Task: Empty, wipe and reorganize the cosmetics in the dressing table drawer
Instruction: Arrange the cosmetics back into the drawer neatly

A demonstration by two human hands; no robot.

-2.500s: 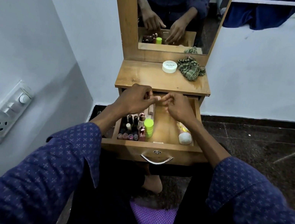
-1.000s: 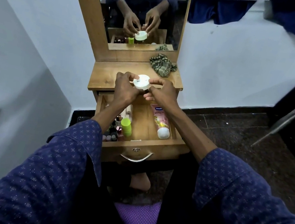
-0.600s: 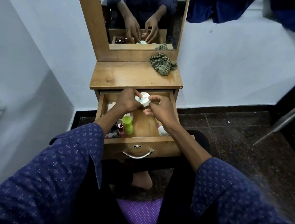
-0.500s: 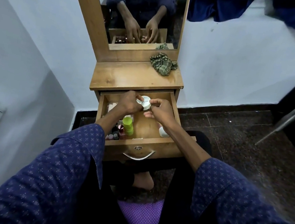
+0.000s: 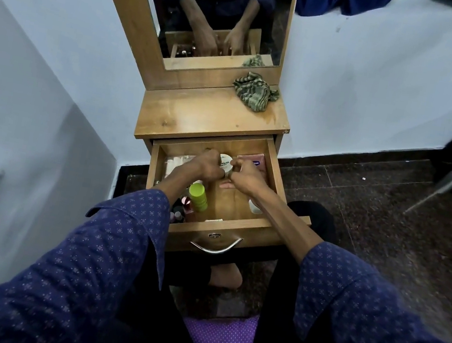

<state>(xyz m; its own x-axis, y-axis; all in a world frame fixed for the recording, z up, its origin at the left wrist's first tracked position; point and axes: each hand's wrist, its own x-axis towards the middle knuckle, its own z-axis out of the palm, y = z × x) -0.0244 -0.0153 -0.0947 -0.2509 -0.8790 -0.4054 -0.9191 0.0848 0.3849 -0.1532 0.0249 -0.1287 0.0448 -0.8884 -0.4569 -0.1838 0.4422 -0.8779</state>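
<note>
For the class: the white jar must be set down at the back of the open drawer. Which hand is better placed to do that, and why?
Left. The left hand grips the white jar at the back of the drawer; the right hand sits beside it.

Both forearms extended forward, sleeves at mid-forearm. Left hand [image 5: 208, 166] and right hand [image 5: 246, 176] meet with fingers curled, pinching one small round object between them.
</note>
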